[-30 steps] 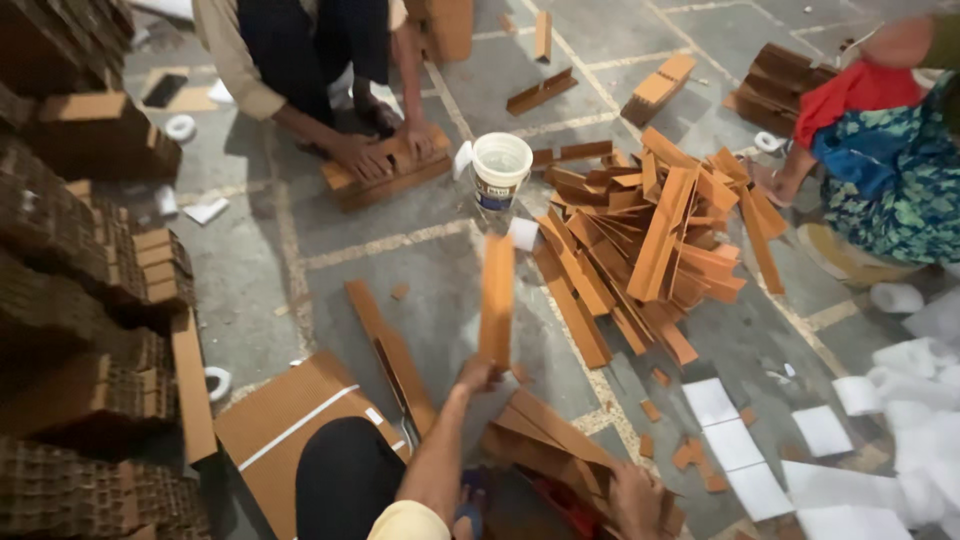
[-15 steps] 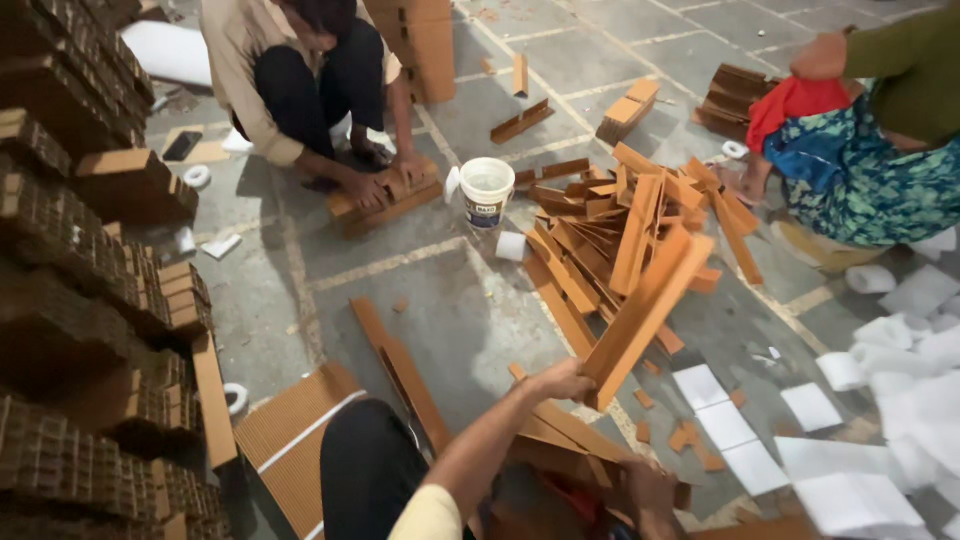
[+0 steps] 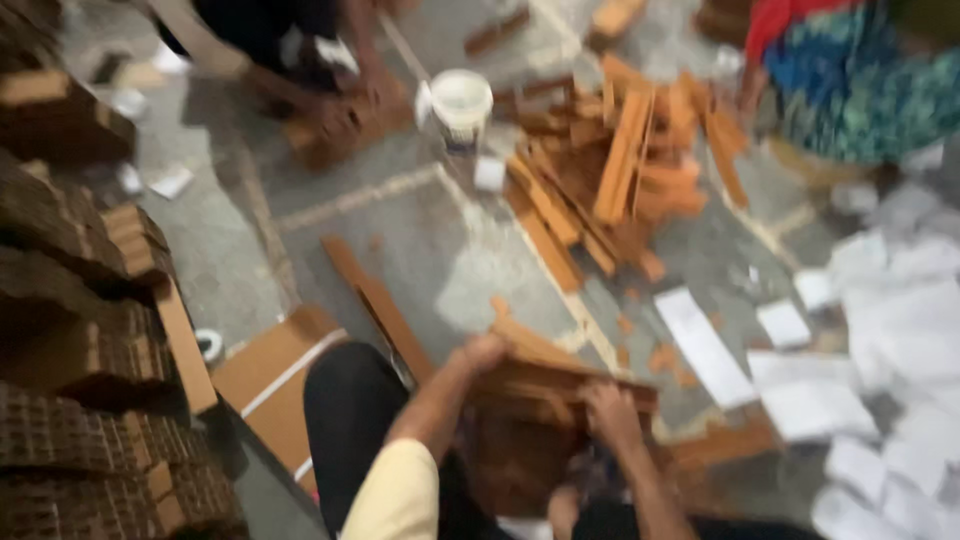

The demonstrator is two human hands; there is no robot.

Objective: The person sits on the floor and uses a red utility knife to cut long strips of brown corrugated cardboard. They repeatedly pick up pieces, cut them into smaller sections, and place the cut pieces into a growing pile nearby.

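Far left, stacks of brown corrugated blocks (image 3: 80, 340) line the floor. Moving in, the left hand (image 3: 483, 352) is closed on the top edge of a bundle of brown cardboard strips (image 3: 545, 375), flat and layered, blurred, low in the middle between the knees. The right hand (image 3: 612, 415) presses on its right side, fingers curled over it. Beyond, a white bucket (image 3: 461, 102) and a loose strip pile (image 3: 610, 170).

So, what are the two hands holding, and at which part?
Both hold a bundle of brown strips: left hand on its left end, right hand on its near edge. Blur hides the fingers.
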